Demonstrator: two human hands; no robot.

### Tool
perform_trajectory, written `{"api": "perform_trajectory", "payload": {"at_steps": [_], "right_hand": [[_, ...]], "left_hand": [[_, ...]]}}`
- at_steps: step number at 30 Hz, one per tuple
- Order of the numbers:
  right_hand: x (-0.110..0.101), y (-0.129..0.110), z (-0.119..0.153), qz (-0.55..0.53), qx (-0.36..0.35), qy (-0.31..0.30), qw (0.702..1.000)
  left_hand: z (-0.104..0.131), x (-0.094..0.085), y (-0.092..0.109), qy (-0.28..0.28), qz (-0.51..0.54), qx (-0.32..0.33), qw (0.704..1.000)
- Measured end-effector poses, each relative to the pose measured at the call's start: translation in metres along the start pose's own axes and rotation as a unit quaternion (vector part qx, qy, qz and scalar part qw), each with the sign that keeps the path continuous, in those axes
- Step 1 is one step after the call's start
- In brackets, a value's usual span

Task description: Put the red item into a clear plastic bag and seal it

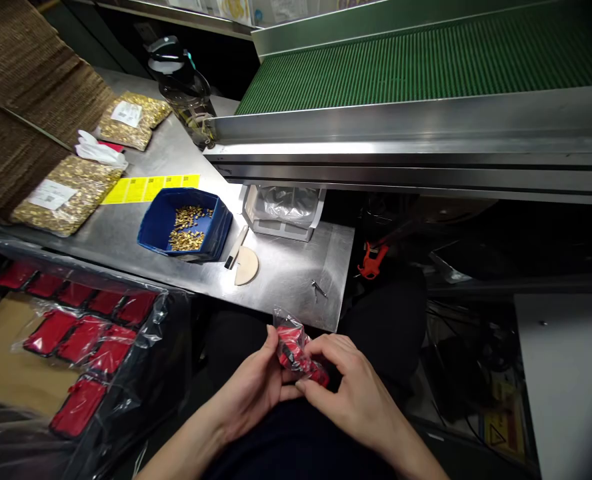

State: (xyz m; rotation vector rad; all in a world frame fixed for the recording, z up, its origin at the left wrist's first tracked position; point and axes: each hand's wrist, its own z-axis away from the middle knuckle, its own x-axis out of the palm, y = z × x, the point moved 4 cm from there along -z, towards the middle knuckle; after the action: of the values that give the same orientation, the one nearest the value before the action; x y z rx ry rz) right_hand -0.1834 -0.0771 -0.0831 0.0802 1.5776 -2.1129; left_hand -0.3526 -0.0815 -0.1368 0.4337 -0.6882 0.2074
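Note:
My left hand (251,387) and my right hand (349,387) meet low in the middle, just below the steel table's front edge. Together they pinch a small red-and-black item in clear plastic wrap (293,350), fingers closed on it from both sides. A blue bin (183,223) with small gold pieces sits on the table beyond the hands. To the left, several matching red packets (83,337) lie in clear plastic over cardboard.
The steel table (286,270) carries two bags of gold pieces (66,193), yellow labels (149,188), a clear plastic-lined tray (283,210), a beige scraper (246,265) and a dark water bottle (183,87). A green conveyor (426,63) runs behind. Stacked cardboard (21,100) stands far left.

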Motion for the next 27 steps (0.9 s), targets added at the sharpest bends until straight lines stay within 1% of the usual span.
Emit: {"api": "perform_trajectory", "payload": {"at_steps": [1, 2, 3, 4, 5, 6, 7, 8, 9, 10, 11, 14, 17, 18, 19, 20, 21, 22, 23, 24, 25, 26, 27], "right_hand": [[-0.001, -0.002, 0.001, 0.002, 0.003, 0.013, 1.0], [-0.002, -0.003, 0.003, -0.002, 0.005, 0.017, 1.0], [-0.003, -0.004, 0.003, -0.009, 0.005, 0.011, 1.0], [-0.003, -0.006, 0.003, -0.015, 0.005, -0.004, 1.0], [-0.002, -0.007, 0.003, -0.021, 0.002, -0.026, 0.999], [0.0, -0.008, 0.002, -0.025, 0.0, -0.052, 0.998], [0.002, -0.01, 0.0, -0.032, -0.003, -0.075, 0.997], [0.006, -0.011, -0.002, -0.046, -0.003, -0.095, 0.994], [0.01, -0.012, -0.004, -0.071, 0.002, -0.115, 0.991], [0.016, -0.012, -0.006, -0.104, 0.012, -0.134, 0.985], [0.023, -0.012, -0.009, -0.14, 0.023, -0.15, 0.978], [0.043, -0.012, -0.016, -0.21, 0.029, -0.181, 0.96], [0.06, -0.013, -0.022, -0.197, -0.001, -0.198, 0.96], [0.062, -0.012, -0.025, -0.18, -0.01, -0.192, 0.965], [0.063, -0.011, -0.027, -0.155, -0.019, -0.174, 0.972], [0.061, -0.01, -0.031, -0.126, -0.027, -0.148, 0.981], [0.058, -0.008, -0.034, -0.098, -0.031, -0.119, 0.988], [0.055, -0.005, -0.037, -0.075, -0.032, -0.096, 0.992], [0.051, -0.001, -0.039, -0.059, -0.031, -0.083, 0.994], [0.048, 0.003, -0.041, -0.049, -0.028, -0.077, 0.995], [0.045, 0.009, -0.042, -0.039, -0.025, -0.078, 0.996], [0.043, 0.015, -0.043, -0.026, -0.019, -0.078, 0.996], [0.041, 0.024, -0.042, -0.008, -0.012, -0.079, 0.997]], "left_hand": [[0.004, -0.006, 0.003, 0.005, -0.057, 0.017, 0.998], [0.008, -0.013, 0.007, 0.024, -0.126, 0.055, 0.99], [0.015, -0.019, 0.014, 0.055, -0.203, 0.113, 0.971], [0.022, -0.023, 0.022, 0.084, -0.281, 0.181, 0.939], [0.031, -0.022, 0.029, 0.095, -0.356, 0.245, 0.897], [0.04, -0.019, 0.033, 0.083, -0.424, 0.294, 0.853], [0.048, -0.013, 0.035, 0.055, -0.478, 0.325, 0.814], [0.055, -0.006, 0.036, 0.026, -0.515, 0.342, 0.786], [0.061, 0.0, 0.036, 0.002, -0.533, 0.354, 0.769], [0.067, 0.004, 0.036, -0.005, -0.532, 0.37, 0.762], [0.072, 0.007, 0.037, 0.005, -0.52, 0.391, 0.759], [0.086, 0.007, 0.04, 0.068, -0.48, 0.445, 0.753], [0.102, -0.003, 0.043, 0.115, -0.456, 0.444, 0.763], [0.11, -0.008, 0.047, 0.129, -0.448, 0.441, 0.767], [0.12, -0.015, 0.052, 0.148, -0.444, 0.438, 0.767], [0.132, -0.024, 0.059, 0.176, -0.445, 0.437, 0.762], [0.145, -0.037, 0.069, 0.213, -0.45, 0.436, 0.75], [0.161, -0.053, 0.082, 0.261, -0.463, 0.431, 0.729], [0.179, -0.074, 0.097, 0.323, -0.483, 0.421, 0.697], [0.197, -0.098, 0.114, 0.396, -0.505, 0.393, 0.659], [0.217, -0.126, 0.132, 0.48, -0.535, 0.346, 0.602], [0.235, -0.155, 0.15, 0.563, -0.572, 0.266, 0.534], [0.252, -0.184, 0.167, 0.608, -0.572, 0.224, 0.503]]}}
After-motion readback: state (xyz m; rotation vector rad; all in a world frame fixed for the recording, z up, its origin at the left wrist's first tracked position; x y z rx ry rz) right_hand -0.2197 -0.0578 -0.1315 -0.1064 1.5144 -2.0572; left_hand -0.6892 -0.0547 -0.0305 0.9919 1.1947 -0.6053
